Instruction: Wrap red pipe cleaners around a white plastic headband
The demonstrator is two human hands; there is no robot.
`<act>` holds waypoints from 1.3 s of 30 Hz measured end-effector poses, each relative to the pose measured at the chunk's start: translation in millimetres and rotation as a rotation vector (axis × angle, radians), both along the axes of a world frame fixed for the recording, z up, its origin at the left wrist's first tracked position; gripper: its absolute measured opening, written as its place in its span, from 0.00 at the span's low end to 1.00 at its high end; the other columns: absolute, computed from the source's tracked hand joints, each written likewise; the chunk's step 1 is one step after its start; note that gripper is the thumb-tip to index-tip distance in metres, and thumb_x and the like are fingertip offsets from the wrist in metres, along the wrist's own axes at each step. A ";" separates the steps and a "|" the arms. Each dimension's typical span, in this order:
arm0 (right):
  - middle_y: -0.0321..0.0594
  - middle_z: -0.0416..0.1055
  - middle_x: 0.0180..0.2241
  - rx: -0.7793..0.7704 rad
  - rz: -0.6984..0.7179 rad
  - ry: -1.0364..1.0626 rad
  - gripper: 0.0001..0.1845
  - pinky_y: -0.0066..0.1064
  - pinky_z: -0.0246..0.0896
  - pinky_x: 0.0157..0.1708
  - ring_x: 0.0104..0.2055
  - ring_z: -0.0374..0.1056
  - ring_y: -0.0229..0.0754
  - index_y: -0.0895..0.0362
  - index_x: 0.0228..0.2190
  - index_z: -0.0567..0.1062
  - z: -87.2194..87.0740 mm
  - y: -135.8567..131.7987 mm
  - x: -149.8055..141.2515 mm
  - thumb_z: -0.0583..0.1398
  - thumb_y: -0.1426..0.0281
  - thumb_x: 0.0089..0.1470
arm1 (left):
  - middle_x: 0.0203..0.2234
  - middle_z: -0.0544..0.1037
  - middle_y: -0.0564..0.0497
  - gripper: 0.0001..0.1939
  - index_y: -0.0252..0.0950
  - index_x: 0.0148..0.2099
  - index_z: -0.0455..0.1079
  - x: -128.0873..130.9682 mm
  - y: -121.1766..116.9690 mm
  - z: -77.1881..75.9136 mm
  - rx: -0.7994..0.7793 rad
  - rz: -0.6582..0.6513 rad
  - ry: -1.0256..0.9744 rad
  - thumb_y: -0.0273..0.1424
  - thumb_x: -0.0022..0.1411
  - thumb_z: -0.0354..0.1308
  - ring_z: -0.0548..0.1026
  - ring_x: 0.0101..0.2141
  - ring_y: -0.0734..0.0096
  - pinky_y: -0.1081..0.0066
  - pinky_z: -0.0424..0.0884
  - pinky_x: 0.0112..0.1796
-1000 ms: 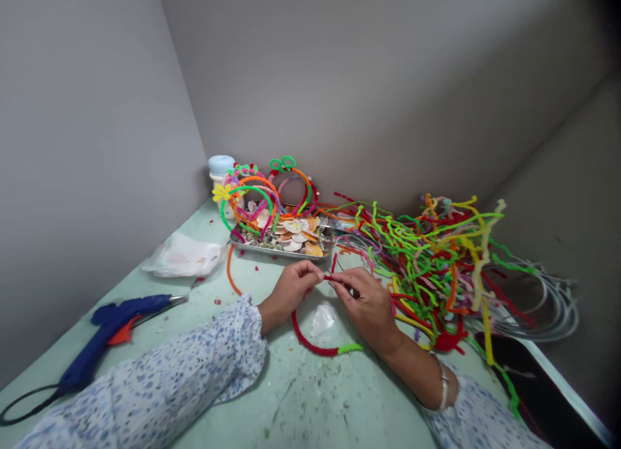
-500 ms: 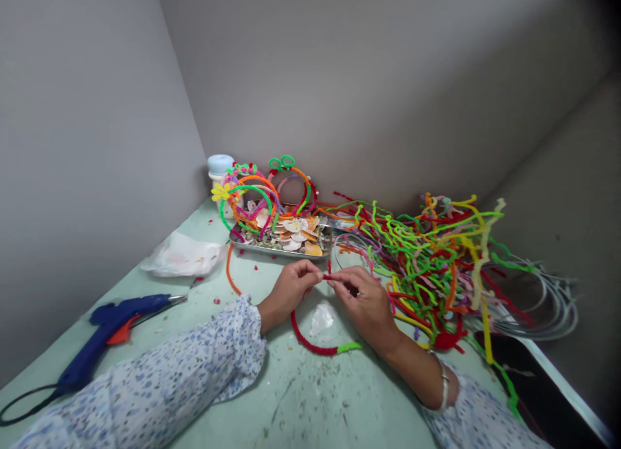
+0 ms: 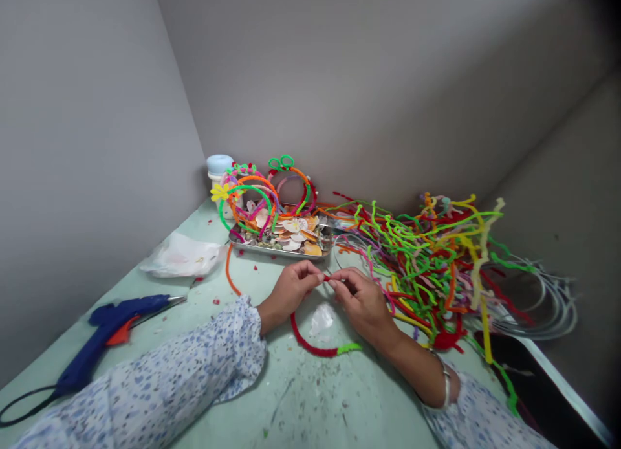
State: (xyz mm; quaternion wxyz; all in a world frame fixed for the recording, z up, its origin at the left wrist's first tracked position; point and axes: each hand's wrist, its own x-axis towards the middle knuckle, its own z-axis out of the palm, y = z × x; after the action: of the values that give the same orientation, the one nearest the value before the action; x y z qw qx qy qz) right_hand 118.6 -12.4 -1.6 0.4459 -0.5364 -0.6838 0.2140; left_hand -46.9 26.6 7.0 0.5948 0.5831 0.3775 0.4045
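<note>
A curved band wrapped in red pipe cleaner [image 3: 313,350] with a bright green end hangs below my hands, just above or on the table. My left hand [image 3: 294,290] pinches its upper part between thumb and fingers. Close beside it, my right hand [image 3: 361,300] is closed in a pinch on the red pipe cleaner, fingertips nearly meeting the left ones. A bare thin wire [image 3: 334,258] shows just beyond the fingertips. Under the hands lies a small clear plastic piece [image 3: 323,319]. My palms hide part of the band.
Behind the hands stands a metal tray [image 3: 281,251] of shells, with colourful pipe-cleaner headbands [image 3: 250,190] on it. A tangled pipe-cleaner pile [image 3: 422,255] and coiled wire [image 3: 557,306] lie right. A blue glue gun [image 3: 111,326], plastic bag [image 3: 184,255] and lidded jar [image 3: 220,165] are left.
The short red end that stood up between my hands has swung round and no longer shows there. My right fingers have shifted slightly; my left hand keeps its place.
</note>
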 end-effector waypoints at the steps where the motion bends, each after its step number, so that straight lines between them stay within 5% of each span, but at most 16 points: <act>1: 0.39 0.72 0.33 0.002 0.002 0.003 0.08 0.30 0.63 0.31 0.31 0.69 0.40 0.55 0.35 0.74 -0.1 0.2 0.0 0.57 0.65 0.57 | 0.14 0.60 0.60 0.09 0.33 0.30 0.67 0.0 -0.1 0.3 0.002 0.001 0.003 0.34 0.54 0.58 0.56 0.17 0.81 0.76 0.50 0.19; 13: 0.40 0.72 0.35 0.078 0.030 -0.021 0.08 0.30 0.61 0.33 0.33 0.67 0.40 0.55 0.35 0.76 2.7 -1.5 1.2 0.57 0.67 0.57 | 0.15 0.61 0.59 0.09 0.32 0.30 0.67 -0.5 0.9 0.2 0.012 0.000 -0.012 0.34 0.55 0.58 0.56 0.17 0.81 0.77 0.50 0.19; 39: 0.32 0.66 0.16 -0.370 0.099 0.365 0.15 0.27 0.50 0.20 0.18 0.56 0.34 0.57 0.25 0.71 10.3 1.2 -0.9 0.57 0.58 0.53 | 0.15 0.61 0.59 0.09 0.33 0.30 0.66 0.3 -0.2 1.5 0.000 -0.009 0.004 0.35 0.54 0.58 0.55 0.16 0.81 0.76 0.50 0.19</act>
State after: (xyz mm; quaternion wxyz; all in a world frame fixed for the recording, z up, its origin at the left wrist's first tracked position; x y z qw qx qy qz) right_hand 117.6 -11.1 8.8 0.4453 -0.5272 -0.5669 0.4500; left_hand -46.6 26.4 8.5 0.5959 0.5856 0.3762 0.4005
